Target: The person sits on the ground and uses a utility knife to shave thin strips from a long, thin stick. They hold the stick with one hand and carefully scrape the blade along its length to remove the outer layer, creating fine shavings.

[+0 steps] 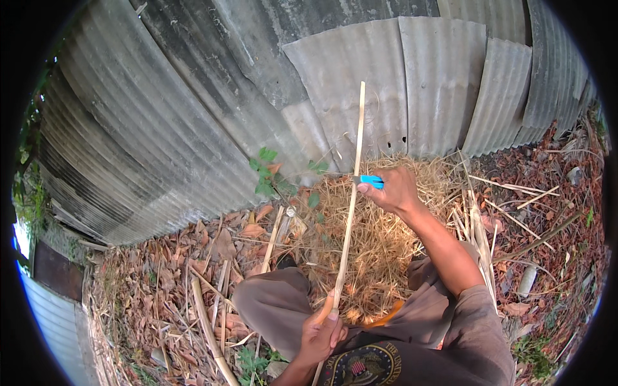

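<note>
A long, pale wooden strip [351, 219], perhaps split bamboo, rises at a slight tilt from my lap toward the metal wall. Its lower part is gripped in my left hand [320, 334], the fingers wrapped round it and the thumb lying along it. My right hand [396, 188] is closed round a blue-handled cutter [371, 182], whose short dark blade touches the strip above its middle. Beneath the strip lies a heap of thin straw-coloured shavings [380, 251], between my bent knees. Something orange [386, 313], partly hidden, rests near my lap.
A corrugated metal wall [347, 64] stands close in front. Dry leaves [174, 270] cover the ground on both sides. Long pale sticks [209, 321] lie at the left, more stand by my right knee. A green-leaved plant [264, 174] grows by the wall; a pale cylinder [527, 282] lies at right.
</note>
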A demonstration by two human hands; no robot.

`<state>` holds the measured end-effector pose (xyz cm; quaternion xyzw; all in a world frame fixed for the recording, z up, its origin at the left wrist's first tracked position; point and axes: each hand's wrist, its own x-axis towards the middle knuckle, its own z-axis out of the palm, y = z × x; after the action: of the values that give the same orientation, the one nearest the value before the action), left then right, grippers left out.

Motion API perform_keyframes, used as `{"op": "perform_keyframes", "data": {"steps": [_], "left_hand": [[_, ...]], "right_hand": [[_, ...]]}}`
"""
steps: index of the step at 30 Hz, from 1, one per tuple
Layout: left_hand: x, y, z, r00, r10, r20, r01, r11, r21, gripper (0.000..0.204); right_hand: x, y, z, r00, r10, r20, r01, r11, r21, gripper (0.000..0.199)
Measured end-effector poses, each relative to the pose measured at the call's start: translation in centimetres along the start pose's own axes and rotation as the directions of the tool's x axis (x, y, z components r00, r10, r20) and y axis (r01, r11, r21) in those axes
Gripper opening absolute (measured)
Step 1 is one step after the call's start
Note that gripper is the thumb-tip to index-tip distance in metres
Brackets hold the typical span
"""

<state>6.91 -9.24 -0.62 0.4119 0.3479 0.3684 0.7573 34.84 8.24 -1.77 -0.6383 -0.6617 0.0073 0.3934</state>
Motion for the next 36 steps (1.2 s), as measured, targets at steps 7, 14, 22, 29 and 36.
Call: {"op": "perform_keyframes", "data": {"steps": [7, 14, 22, 29, 36], "left_hand": [[1.0, 0.6, -0.2, 0.986, 0.158, -0.061, -0.135, 0.952, 0.274, 0.046], [-1.2, -0.9, 0.6, 0.991, 0.124, -0.049, -0.093, 0.906, 0.412, 0.04], [-0.6, 0.6, -0.4, 0.969, 0.226, -0.096, -0.139, 0.826, 0.546, 0.019], [-1.4, 0.2, 0.8, 0.985, 0.147, -0.084, -0.07, 0.806, 0.588, 0.045], [-3.6, -1.0, -0.6, 0.996, 0.09, 0.003, -0.076, 0.817, 0.571, 0.046]], "right_hand": [[-3.2, -3.8, 1.9, 0.921, -0.387, -0.045, 0.387, 0.922, -0.02, 0.074], [1.0, 1.9, 0.8, 0.973, 0.217, 0.084, -0.212, 0.975, -0.063, 0.077], [-3.7, -3.8, 1.5, 0.931, -0.352, 0.093, 0.35, 0.936, 0.039, 0.072], [0.8, 2.1, 2.0, 0.997, -0.04, -0.061, 0.036, 0.997, -0.067, 0.073], [2.3, 5.9, 0.6, 0.992, 0.045, -0.12, -0.051, 0.998, -0.048, 0.076]]}}
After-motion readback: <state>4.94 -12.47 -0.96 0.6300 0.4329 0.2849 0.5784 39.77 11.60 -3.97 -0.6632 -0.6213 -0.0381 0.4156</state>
